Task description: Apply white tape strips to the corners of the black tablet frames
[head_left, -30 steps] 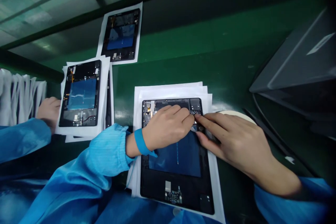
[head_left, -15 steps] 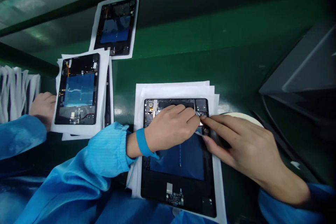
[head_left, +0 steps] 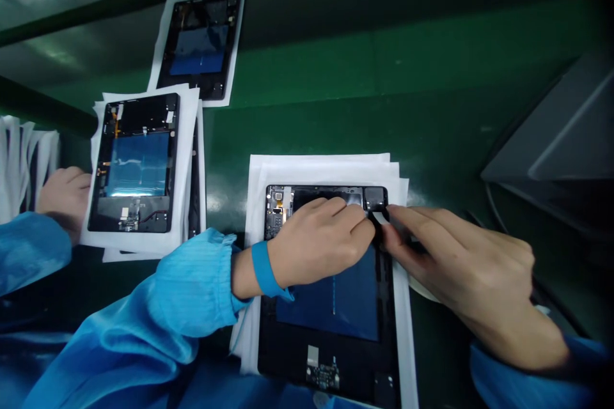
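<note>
An opened tablet (head_left: 330, 354), its blue-wrapped battery (head_left: 311, 307) and small circuit boards showing, lies face down on stacked white foam sheets (head_left: 326, 162). My left hand (head_left: 323, 239), with a blue band (head_left: 263, 268) at the wrist, is closed over the tablet's upper part; its fingertips are hidden, so what they hold cannot be made out. At the tablet's upper right edge my right hand (head_left: 470, 262) pinches a short white strip of tape (head_left: 381, 218) between thumb and index finger. The strip reaches towards my left fingers.
Another person's hand (head_left: 64, 195) is at the left, beside stacked tablets on foam (head_left: 132, 163). A further tablet (head_left: 199, 45) lies behind them. White foam sleeves (head_left: 23, 163) stand far left. A grey casing (head_left: 561, 134) and a cable are right; a pale round object (head_left: 422, 289) lies partly under my right hand.
My right hand has shifted slightly right, and the white strip has moved up to the tablet's upper right corner. My left hand stays closed over the tablet. The view has shifted slightly.
</note>
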`<action>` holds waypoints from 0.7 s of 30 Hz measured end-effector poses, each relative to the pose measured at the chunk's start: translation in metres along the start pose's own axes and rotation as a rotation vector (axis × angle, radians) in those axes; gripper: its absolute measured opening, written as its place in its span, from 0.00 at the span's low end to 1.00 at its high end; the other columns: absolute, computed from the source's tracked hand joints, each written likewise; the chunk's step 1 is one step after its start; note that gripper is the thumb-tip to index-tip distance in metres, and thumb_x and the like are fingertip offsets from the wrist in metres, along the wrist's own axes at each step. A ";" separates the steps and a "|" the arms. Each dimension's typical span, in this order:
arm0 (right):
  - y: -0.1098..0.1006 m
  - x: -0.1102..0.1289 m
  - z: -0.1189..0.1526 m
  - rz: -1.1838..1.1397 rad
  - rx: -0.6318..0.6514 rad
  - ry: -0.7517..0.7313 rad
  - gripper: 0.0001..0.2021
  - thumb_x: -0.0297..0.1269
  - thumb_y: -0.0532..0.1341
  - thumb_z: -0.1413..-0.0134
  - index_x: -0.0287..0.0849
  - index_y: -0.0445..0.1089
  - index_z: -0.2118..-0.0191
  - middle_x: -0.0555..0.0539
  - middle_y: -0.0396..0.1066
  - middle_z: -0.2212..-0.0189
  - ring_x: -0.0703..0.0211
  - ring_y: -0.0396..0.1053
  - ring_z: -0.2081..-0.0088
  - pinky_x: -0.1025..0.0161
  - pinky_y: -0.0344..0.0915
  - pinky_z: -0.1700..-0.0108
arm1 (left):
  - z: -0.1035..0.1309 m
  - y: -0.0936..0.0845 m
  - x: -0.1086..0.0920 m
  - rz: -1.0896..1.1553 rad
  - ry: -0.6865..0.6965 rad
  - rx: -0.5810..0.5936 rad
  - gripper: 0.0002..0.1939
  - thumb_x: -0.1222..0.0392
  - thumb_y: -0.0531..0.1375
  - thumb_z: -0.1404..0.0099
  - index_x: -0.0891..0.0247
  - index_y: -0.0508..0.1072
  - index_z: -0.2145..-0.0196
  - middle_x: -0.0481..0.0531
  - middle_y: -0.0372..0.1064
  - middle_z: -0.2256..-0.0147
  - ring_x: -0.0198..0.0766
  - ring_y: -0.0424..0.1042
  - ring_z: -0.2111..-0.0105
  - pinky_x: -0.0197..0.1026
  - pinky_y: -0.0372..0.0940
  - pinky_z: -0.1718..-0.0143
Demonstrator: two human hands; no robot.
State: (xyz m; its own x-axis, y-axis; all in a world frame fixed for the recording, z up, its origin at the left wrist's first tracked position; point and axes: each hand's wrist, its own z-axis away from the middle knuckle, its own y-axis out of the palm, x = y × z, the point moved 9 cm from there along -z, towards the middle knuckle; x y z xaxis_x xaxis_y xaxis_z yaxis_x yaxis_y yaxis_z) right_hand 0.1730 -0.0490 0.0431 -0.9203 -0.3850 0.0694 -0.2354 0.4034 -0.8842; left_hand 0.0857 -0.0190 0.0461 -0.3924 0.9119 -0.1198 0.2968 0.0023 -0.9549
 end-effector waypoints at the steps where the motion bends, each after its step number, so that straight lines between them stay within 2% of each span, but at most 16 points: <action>1: 0.001 0.000 0.000 -0.004 0.007 0.003 0.11 0.33 0.64 0.43 0.39 0.70 0.55 0.49 0.77 0.68 0.62 0.71 0.70 0.64 0.59 0.70 | 0.000 0.000 0.000 0.003 0.001 0.002 0.12 0.70 0.51 0.29 0.66 0.71 0.68 0.51 0.66 0.72 0.39 0.66 0.71 0.41 0.61 0.71; 6: 0.002 0.000 0.001 -0.010 0.027 -0.004 0.09 0.33 0.64 0.43 0.41 0.72 0.56 0.48 0.78 0.67 0.62 0.72 0.70 0.64 0.60 0.70 | 0.000 0.000 0.000 0.005 -0.005 -0.001 0.13 0.70 0.51 0.29 0.66 0.71 0.68 0.51 0.66 0.73 0.39 0.66 0.72 0.42 0.60 0.71; 11: 0.005 -0.001 0.001 -0.029 0.041 0.013 0.11 0.32 0.63 0.43 0.40 0.72 0.54 0.47 0.78 0.66 0.59 0.73 0.69 0.62 0.60 0.70 | 0.000 0.002 0.000 -0.004 -0.003 0.017 0.13 0.70 0.50 0.28 0.65 0.71 0.68 0.51 0.66 0.73 0.39 0.66 0.71 0.42 0.61 0.71; 21: 0.007 -0.002 -0.007 -0.079 0.089 0.063 0.05 0.33 0.63 0.42 0.39 0.73 0.60 0.48 0.76 0.66 0.63 0.70 0.69 0.63 0.57 0.71 | 0.000 0.001 0.000 -0.007 -0.008 0.010 0.12 0.70 0.51 0.29 0.66 0.71 0.68 0.51 0.65 0.73 0.39 0.66 0.71 0.42 0.62 0.71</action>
State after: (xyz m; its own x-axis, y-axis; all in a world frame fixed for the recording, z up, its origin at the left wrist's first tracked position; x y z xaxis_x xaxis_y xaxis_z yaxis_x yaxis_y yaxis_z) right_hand 0.1711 -0.0391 0.0399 -0.9185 -0.3588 0.1664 -0.2816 0.2980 -0.9121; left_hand 0.0860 -0.0194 0.0452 -0.4011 0.9087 -0.1156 0.2854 0.0041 -0.9584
